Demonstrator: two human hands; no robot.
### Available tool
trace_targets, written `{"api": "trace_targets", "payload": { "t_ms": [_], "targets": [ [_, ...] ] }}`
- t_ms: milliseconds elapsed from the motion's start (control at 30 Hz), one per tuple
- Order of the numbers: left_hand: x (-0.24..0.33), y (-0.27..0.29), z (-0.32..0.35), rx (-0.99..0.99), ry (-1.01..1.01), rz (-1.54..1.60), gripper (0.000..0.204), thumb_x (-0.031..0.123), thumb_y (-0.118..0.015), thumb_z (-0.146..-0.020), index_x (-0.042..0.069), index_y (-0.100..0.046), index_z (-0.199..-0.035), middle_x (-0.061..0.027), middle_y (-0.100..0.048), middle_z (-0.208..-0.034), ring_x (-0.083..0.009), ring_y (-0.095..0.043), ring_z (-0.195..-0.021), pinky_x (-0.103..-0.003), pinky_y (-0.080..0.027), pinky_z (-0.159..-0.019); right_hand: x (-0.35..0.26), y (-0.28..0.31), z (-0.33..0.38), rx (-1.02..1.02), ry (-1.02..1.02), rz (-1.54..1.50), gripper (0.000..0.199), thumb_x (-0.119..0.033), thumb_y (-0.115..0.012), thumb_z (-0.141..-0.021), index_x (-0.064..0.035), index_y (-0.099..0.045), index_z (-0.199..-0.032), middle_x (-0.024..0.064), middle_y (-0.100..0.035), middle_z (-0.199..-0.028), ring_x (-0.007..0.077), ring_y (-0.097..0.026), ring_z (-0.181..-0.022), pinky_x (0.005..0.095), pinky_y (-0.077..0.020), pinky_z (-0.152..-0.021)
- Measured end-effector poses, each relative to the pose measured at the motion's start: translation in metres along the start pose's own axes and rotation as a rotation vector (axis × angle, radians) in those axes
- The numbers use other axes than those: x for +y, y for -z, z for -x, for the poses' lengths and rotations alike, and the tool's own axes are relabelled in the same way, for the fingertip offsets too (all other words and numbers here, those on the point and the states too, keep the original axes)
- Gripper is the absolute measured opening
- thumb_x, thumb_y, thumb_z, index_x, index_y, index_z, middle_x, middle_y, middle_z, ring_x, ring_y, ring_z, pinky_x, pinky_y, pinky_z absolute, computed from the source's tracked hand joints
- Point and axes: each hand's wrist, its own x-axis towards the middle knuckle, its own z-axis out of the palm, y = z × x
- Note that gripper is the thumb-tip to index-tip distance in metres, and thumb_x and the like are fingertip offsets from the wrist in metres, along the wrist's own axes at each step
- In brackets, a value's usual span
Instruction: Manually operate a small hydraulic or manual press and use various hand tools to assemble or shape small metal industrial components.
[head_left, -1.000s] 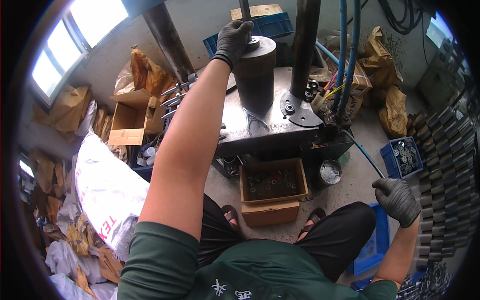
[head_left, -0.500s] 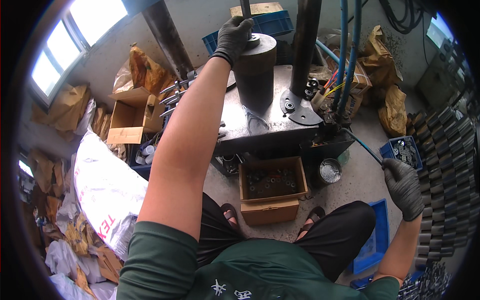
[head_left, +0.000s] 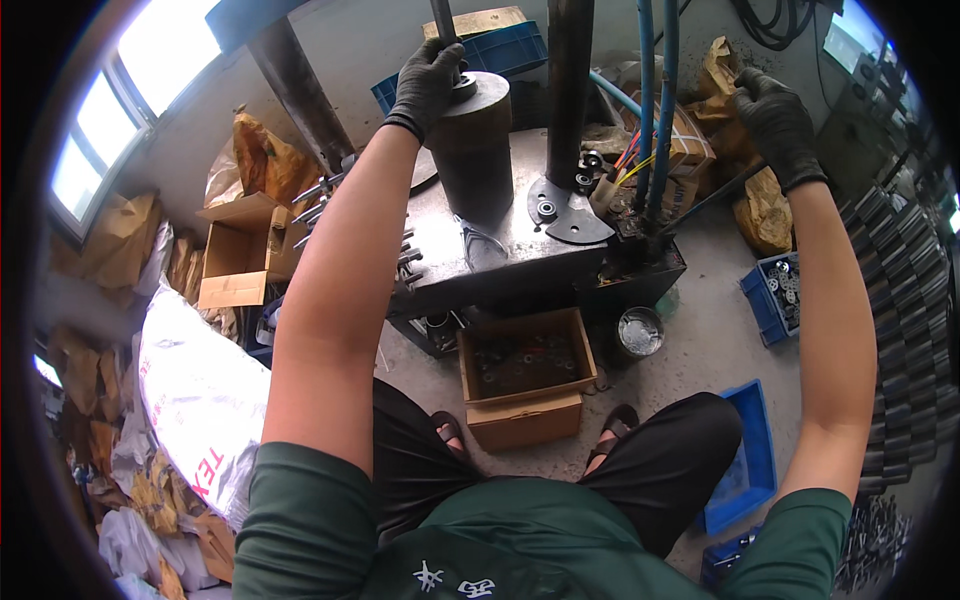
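My left hand [head_left: 428, 85], in a dark grey glove, is closed around an upright metal rod [head_left: 443, 18] just above a dark ring [head_left: 464, 88]. The ring rests on top of a thick steel cylinder [head_left: 470, 150], which stands on a metal press table [head_left: 440, 225]. My gloved right hand [head_left: 775, 125] is raised at the right, closed on a dark lever [head_left: 712, 198] that slants up from the press's right side. The lever's end is hidden by that hand. A fan-shaped plate [head_left: 580, 222] with a bearing [head_left: 547, 209] lies on the table.
Below the table are a cardboard box [head_left: 525, 398] holding small round parts and a metal can [head_left: 640, 332]. Blue hoses [head_left: 666, 100] hang beside the press column [head_left: 568, 90]. At the right are a blue bin of metal parts [head_left: 772, 300], a blue tray [head_left: 745, 470] and stacked cylinders [head_left: 905, 330].
My right hand has swung upward and away from me, raising the lever. My left hand stays at the rod above the ring. The whole view has shifted slightly.
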Motion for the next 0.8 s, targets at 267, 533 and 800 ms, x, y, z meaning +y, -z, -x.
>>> {"api": "trace_targets", "payload": {
  "t_ms": [267, 533, 800],
  "targets": [
    [0.012, -0.007, 0.040, 0.052, -0.096, -0.269, 0.026, 0.017, -0.068, -0.094, 0.005, -0.065, -0.117, -0.0048, -0.068, -0.094, -0.0158, -0.065, -0.087, -0.032, -0.054, -0.081, -0.011, 0.005, 0.002, -0.064, -0.052, 0.074, 0.032, -0.032, -0.054, -0.094, -0.0115, -0.070, -0.113, 0.0167, -0.071, -0.109, 0.0359, -0.068, -0.102, 0.0460, -0.0536, -0.091],
    [0.026, -0.052, 0.228, -0.032, -0.570, -0.285, 0.019, 0.021, -0.072, -0.091, 0.011, -0.065, -0.105, -0.0038, -0.064, -0.093, -0.0174, -0.063, -0.088, -0.030, -0.049, -0.077, 0.002, 0.014, 0.018, -0.085, -0.023, 0.029, 0.031, -0.030, -0.056, -0.093, -0.0105, -0.071, -0.112, 0.0184, -0.072, -0.104, 0.0366, -0.069, -0.098, 0.0458, -0.0537, -0.088],
    [-0.058, -0.069, 0.324, -0.081, 0.838, 0.497, 0.046, 0.050, -0.052, -0.103, 0.007, -0.064, -0.094, 0.0016, -0.055, -0.073, -0.0111, -0.056, -0.068, -0.029, -0.050, -0.060, -0.028, 0.048, 0.129, -0.168, 0.274, -0.352, 0.008, -0.003, -0.064, -0.089, -0.0017, -0.067, -0.097, 0.0209, -0.068, -0.089, 0.0380, -0.069, -0.084, 0.0405, -0.0548, -0.074]
  ]
}}
